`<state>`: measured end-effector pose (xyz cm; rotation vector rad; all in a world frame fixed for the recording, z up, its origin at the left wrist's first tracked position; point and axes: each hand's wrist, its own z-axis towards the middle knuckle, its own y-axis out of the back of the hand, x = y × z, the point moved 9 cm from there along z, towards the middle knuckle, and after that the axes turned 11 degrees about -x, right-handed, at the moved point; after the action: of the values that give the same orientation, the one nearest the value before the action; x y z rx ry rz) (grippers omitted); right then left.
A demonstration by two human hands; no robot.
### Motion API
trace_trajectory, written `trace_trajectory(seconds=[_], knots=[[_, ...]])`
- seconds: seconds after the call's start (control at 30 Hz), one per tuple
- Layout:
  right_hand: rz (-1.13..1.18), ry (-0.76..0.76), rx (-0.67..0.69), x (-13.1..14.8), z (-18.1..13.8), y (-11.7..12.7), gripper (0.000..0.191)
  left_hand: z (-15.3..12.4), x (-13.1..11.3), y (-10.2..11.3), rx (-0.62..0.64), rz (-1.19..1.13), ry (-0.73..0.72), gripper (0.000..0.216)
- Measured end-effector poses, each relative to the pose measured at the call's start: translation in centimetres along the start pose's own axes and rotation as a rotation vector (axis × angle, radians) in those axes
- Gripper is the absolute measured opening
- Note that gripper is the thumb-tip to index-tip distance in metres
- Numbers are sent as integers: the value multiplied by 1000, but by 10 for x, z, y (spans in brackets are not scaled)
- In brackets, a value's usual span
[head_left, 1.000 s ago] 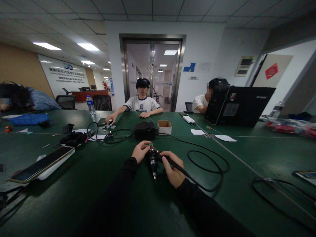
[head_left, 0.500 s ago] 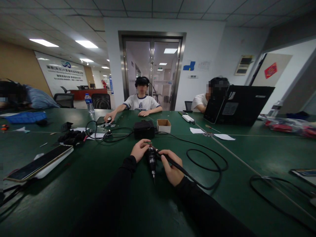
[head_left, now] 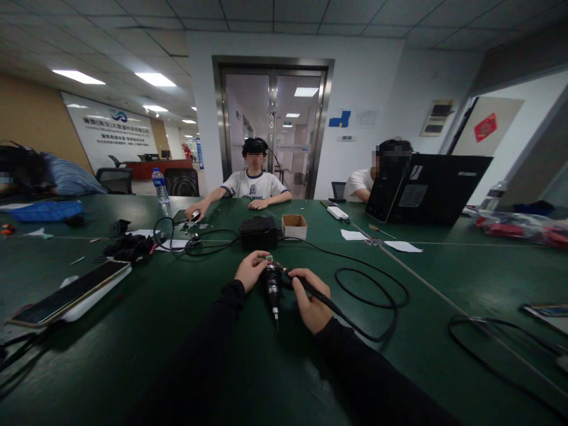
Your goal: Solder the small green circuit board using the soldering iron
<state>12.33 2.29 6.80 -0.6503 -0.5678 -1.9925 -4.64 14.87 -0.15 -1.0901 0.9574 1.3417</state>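
Note:
My left hand (head_left: 251,271) is closed, its thumb and fingertips pinching a small green piece (head_left: 268,258), perhaps a bit of circuit board, at the far end of a black tapered tool (head_left: 272,286). That tool lies on the table with its thin metal point toward me. Closed around a slim black corded tool that looks like a soldering iron (head_left: 306,284) is my right hand (head_left: 316,299). The iron's tip reaches left, close to the green piece; whether they touch I cannot tell. Its black cord (head_left: 377,338) runs out below my right hand and loops to the right.
Ahead stand a black box (head_left: 259,232) and a small open cardboard box (head_left: 294,227). A phone (head_left: 75,291) and tangled black parts (head_left: 130,245) lie left. A large black case (head_left: 428,189) stands far right. Across the table, a person's hand (head_left: 197,209) handles small pieces.
My right hand and the iron have shifted slightly to the right, and the green piece shows more clearly. My left hand hardly moves. The person opposite has lifted a small object.

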Motion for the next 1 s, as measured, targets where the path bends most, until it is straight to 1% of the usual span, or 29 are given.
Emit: trace_trajectory(seconds=[0.37,0.67,1.0], knots=[[6,-24,35,-1,-1,-2,13,-1,-1,-1,15,14,5,32],[21,-12,16,2,0,-2,13,0,2,-1,17,20,6,33],[29,-10,20,0,0,-2,14,-2,-2,-1,18,41,8,33]])
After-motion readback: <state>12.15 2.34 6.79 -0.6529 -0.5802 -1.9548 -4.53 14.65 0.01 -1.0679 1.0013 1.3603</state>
